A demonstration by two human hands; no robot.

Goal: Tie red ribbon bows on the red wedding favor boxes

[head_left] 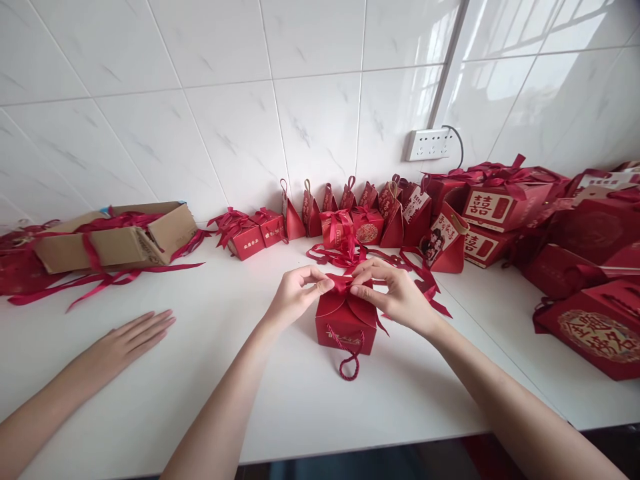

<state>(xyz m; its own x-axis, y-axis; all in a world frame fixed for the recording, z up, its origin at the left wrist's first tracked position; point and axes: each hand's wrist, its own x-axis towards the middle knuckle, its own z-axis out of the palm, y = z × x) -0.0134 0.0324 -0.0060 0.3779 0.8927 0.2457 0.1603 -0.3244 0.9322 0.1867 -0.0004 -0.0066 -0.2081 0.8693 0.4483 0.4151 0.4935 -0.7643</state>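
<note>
A small red gift box [345, 323] stands upright on the white table in front of me, its curved top flaps folded over. A twisted dark red cord handle [349, 365] hangs down its near side onto the table. Across the top lies a red satin ribbon [342, 283]. My left hand [300, 292] pinches the ribbon from the left between thumb and fingers. From the right, my right hand [393, 292] pinches the same ribbon, close to the left fingertips. A ribbon tail hangs at the box's right edge. The shape of the knot is partly hidden by my fingers.
At left another person's hand [143, 337] lies flat on the table. Behind it sits an open cardboard box [95, 250] of ribbons. Several triangular red boxes [293, 217] line the tiled wall. Stacked red boxes [595, 327] fill the right side, near a power strip [429, 145].
</note>
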